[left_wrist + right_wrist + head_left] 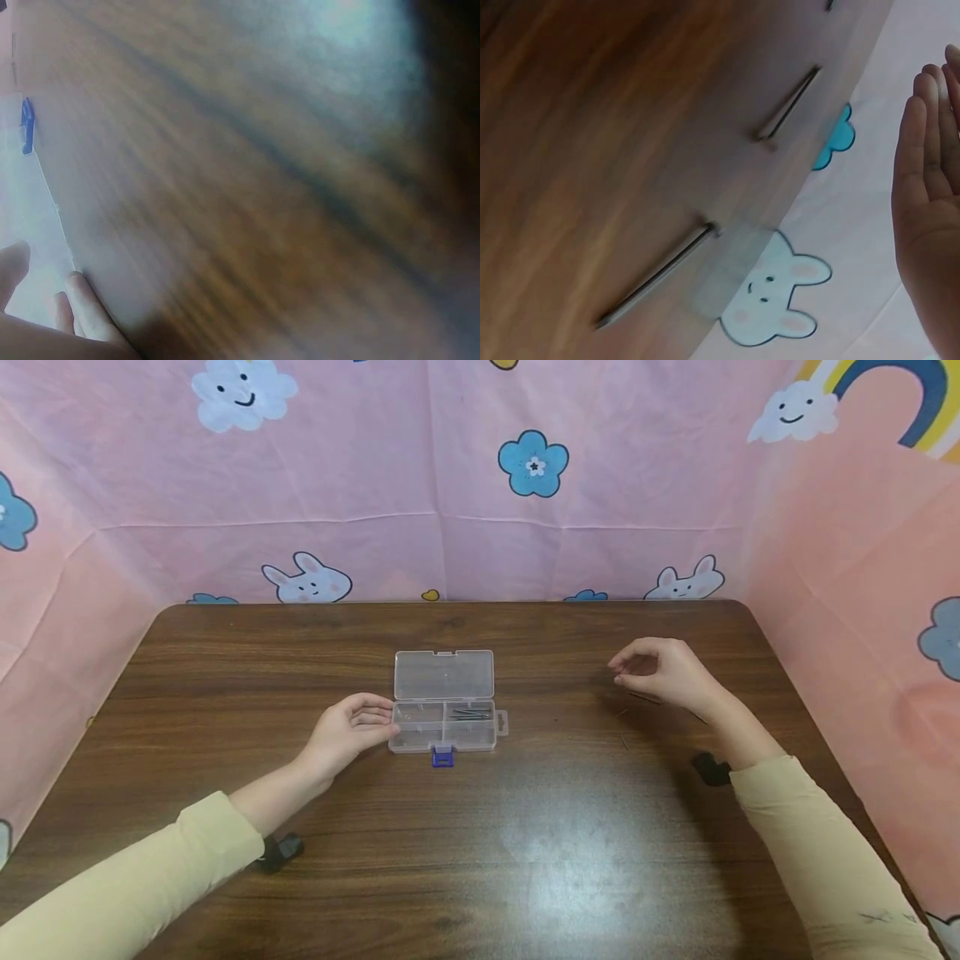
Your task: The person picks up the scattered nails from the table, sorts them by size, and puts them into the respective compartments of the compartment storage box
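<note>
My left hand [347,733] grips the left side of a clear plastic compartment box [420,747], thumb at its wall. The box lies with its lid [444,675] swung back and its blue latch [442,757] down at the front. Several grey nails [471,714] lie in the back right compartment. My right hand [663,672] hovers above the table at the right, fingers slightly bent, thumb apart from them; I see nothing between them. Under and near it lie loose nails, one long nail [656,277] and a shorter nail [789,103] among them.
The brown wooden table [465,877] meets a pink printed cloth [375,485] at the back and sides. Black wrist devices show under both forearms, one [279,852] at the left and one [710,769] at the right.
</note>
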Available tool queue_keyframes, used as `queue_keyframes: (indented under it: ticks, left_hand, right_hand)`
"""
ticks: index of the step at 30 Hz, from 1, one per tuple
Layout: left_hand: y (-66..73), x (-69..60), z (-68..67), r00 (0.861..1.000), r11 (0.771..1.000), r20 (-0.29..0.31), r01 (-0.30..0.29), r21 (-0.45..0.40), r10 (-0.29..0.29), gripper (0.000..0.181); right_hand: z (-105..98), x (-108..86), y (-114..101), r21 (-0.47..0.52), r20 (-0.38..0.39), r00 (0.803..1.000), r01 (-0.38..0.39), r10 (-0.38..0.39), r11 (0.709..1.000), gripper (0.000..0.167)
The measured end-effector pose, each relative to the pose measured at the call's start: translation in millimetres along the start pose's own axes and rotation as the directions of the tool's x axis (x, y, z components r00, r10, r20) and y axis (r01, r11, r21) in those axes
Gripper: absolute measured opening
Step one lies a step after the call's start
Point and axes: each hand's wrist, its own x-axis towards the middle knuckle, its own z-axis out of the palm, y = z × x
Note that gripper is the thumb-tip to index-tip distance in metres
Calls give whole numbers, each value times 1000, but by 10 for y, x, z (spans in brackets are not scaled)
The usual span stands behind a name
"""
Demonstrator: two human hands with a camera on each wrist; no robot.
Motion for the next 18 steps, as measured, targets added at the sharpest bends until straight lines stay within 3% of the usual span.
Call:
queue_keyframes:
  ticks: [6,12,18]
  left_hand:
    - [-5,3,4,1000,1000,-7,3,15,-3,50]
    - [1,8,3,1000,1000,-3,-4,20,4,50]
    - [-15,8,-14,1000,999,-3,9,37,-9,49]
  right_hand:
    - [-63,-108,89,17,-8,998,-55,55,998,19]
    - [-86,-179,187,39,34,994,-108,107,993,19]
    - [-84,-196,270,55,65,992,-115,111,992,19]
